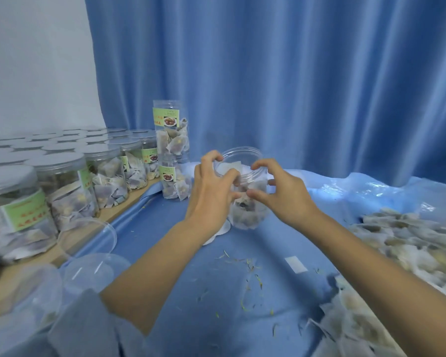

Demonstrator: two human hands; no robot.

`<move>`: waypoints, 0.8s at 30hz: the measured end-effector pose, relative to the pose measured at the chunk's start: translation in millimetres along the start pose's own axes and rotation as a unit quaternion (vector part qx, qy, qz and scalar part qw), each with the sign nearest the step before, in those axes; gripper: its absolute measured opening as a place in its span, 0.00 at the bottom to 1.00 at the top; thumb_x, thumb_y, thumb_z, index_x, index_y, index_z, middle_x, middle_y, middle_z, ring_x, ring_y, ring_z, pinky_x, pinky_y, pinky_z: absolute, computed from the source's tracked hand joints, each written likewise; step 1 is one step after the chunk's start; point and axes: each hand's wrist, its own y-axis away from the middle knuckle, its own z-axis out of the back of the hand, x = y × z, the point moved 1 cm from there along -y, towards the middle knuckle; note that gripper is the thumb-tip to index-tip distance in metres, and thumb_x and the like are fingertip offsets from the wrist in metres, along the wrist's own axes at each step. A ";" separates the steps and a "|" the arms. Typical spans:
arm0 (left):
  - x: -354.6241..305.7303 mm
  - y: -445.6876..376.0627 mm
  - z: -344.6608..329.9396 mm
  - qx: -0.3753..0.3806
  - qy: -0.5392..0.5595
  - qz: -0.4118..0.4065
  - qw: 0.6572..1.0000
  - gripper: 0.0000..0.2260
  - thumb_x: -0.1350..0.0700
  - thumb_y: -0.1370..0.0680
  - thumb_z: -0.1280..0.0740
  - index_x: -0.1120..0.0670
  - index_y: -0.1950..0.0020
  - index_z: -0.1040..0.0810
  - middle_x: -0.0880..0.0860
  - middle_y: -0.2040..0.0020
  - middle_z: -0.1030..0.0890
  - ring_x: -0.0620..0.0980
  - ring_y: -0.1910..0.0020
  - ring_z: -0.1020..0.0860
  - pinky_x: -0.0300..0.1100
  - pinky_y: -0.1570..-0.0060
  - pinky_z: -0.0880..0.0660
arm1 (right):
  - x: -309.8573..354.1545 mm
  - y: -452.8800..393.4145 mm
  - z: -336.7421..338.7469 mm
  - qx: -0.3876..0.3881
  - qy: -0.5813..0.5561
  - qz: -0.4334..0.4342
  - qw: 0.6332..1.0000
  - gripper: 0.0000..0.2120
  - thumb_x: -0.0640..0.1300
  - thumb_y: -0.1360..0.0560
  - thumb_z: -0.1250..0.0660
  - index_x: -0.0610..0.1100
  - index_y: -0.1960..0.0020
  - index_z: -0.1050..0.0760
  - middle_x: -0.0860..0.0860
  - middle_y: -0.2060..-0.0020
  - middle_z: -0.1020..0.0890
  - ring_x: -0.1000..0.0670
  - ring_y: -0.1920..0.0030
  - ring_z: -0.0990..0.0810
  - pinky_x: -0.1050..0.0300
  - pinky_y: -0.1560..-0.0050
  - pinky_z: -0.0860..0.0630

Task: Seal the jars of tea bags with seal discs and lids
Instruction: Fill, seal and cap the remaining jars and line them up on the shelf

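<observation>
An open clear plastic jar (245, 212) filled with tea bags stands on the blue cloth at the middle of the table. My left hand (211, 186) curls round the left side of its neck, fingertips on the rim. My right hand (281, 191) holds the right side, index finger over the rim and thumb against the wall. A pale tea bag shows in the jar's mouth. White seal discs (220, 229) lie flat beside the jar's base, partly hidden by my left wrist. Clear lids (88, 238) lie at the lower left.
Several lidded, labelled jars (62, 181) stand in rows on a wooden ledge at the left. Two jars are stacked (171, 150) behind my left hand. A heap of loose tea bags (410, 240) fills the right side. A blue curtain hangs behind.
</observation>
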 end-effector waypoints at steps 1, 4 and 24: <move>-8.0 8.4 2.9 -0.006 0.004 0.000 1.000 0.08 0.59 0.26 0.30 0.53 0.48 0.23 0.54 0.32 0.40 0.51 0.43 0.35 0.37 0.45 0.36 | 1.9 9.4 8.9 0.003 0.012 0.002 1.000 0.17 0.47 0.29 0.28 0.53 0.44 0.31 0.47 0.51 0.20 0.43 0.51 0.21 0.60 0.54 0.29; -35.7 35.4 6.9 -0.018 0.062 0.001 0.998 0.12 0.62 0.28 0.29 0.52 0.47 0.23 0.55 0.29 0.44 0.50 0.44 0.35 0.32 0.44 0.39 | 6.0 39.4 28.1 0.014 0.024 -0.002 1.000 0.17 0.51 0.30 0.28 0.54 0.49 0.34 0.42 0.52 0.19 0.42 0.52 0.21 0.47 0.48 0.25; -52.3 138.5 -28.0 -0.006 0.227 0.296 0.928 0.19 0.60 0.27 0.31 0.61 0.38 0.31 0.58 0.38 0.30 0.49 0.58 0.24 0.33 0.55 0.34 | 1.2 147.7 50.7 0.300 0.179 -0.075 0.934 0.09 0.44 0.29 0.32 0.54 0.52 0.18 0.65 0.65 0.21 0.64 0.62 0.25 0.78 0.61 0.32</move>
